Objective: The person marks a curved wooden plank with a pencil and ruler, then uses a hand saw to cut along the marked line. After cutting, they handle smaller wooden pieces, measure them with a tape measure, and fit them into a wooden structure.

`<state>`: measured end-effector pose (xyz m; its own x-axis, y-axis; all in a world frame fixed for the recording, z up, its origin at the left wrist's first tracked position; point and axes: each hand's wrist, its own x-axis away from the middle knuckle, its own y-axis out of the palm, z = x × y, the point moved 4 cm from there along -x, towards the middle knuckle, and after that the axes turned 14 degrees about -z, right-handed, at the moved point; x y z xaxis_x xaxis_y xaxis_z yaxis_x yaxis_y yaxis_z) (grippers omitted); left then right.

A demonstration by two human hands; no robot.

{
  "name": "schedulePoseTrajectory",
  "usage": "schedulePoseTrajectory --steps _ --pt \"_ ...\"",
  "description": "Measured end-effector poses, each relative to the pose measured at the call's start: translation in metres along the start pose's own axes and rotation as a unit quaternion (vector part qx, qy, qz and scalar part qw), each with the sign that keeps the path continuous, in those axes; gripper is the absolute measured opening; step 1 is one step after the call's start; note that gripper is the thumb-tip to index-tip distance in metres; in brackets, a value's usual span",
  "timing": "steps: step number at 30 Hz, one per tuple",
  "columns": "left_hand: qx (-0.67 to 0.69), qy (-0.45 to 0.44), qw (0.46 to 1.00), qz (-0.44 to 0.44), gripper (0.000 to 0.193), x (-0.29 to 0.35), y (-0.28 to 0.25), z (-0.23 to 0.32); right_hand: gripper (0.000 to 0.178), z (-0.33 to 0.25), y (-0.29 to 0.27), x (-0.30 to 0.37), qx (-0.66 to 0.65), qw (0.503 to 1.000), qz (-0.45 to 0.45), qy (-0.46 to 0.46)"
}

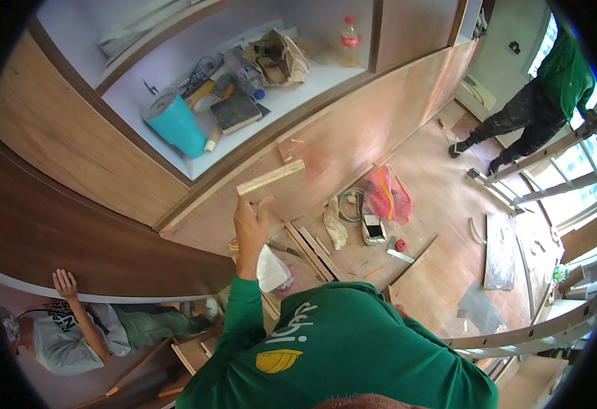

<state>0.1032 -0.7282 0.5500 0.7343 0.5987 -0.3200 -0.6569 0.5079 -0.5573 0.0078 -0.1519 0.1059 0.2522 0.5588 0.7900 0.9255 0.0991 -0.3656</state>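
Note:
My left hand (249,230) holds up a short piece of plywood (271,178), its thumb and fingers closed on the near end. The pale layered edge of the piece faces me, in front of the low wooden panel under the shelf. Of my right hand only a small patch of skin (400,311) seems to show at the edge of my green shirt; its fingers are hidden. Below my left hand, close to the wrist, lies a white bag (271,270). Narrow wood strips (310,251) rest on the floor to its right.
The shelf (322,78) bears a turquoise tumbler (175,124), bottles and a cloth bag. A red bag (388,195), a tape measure (400,244) and a plywood sheet (424,276) lie on the floor. One person (80,334) is at lower left; another (550,88) stands by a ladder (550,153).

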Motion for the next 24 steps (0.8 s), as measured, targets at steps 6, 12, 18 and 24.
schedulePoseTrajectory --steps 6,12,18,24 --pt "-0.025 -0.002 0.999 0.039 0.023 0.007 -0.006 -0.007 0.054 0.016 0.006 0.009 0.084 0.994 -0.049 -0.046" --pt "-0.055 0.002 0.998 0.039 0.025 0.004 -0.015 -0.003 0.062 0.001 -0.005 -0.024 -0.143 0.983 -0.019 0.114" --pt "-0.109 -0.04 0.993 0.017 0.025 -0.019 0.025 -0.011 0.053 0.048 -0.046 -0.074 -0.304 0.949 0.066 0.044" --pt "-0.078 -0.027 0.996 0.015 0.038 -0.027 0.025 -0.004 0.042 -0.139 -0.156 0.001 -0.574 0.801 0.054 -0.159"
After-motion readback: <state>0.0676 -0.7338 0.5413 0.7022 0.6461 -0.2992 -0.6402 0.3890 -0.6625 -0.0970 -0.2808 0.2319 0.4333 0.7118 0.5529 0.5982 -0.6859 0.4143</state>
